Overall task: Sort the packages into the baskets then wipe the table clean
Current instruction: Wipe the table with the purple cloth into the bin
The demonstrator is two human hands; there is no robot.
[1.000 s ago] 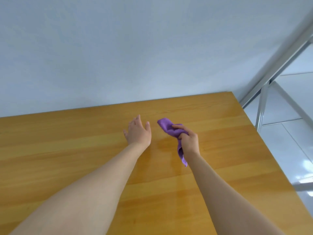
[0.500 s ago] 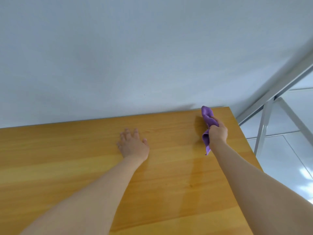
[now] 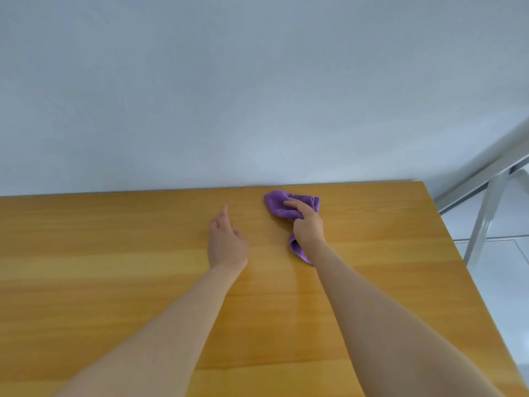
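My right hand (image 3: 307, 224) grips a purple cloth (image 3: 279, 206) and presses it onto the wooden table (image 3: 114, 253) close to the far edge by the wall. One end of the cloth trails back under my wrist. My left hand (image 3: 227, 243) rests on the table a little to the left of the cloth, fingers straight and holding nothing. No packages or baskets are in view.
A pale wall (image 3: 257, 96) rises directly behind the table's far edge. The table's right edge runs diagonally down the right side. Beyond it stand a metal frame (image 3: 483, 219) and a white tiled floor (image 3: 509, 282).
My right hand has swept the cloth leftwards along the far edge, away from the far right corner. My left hand has stayed roughly in place on the table.
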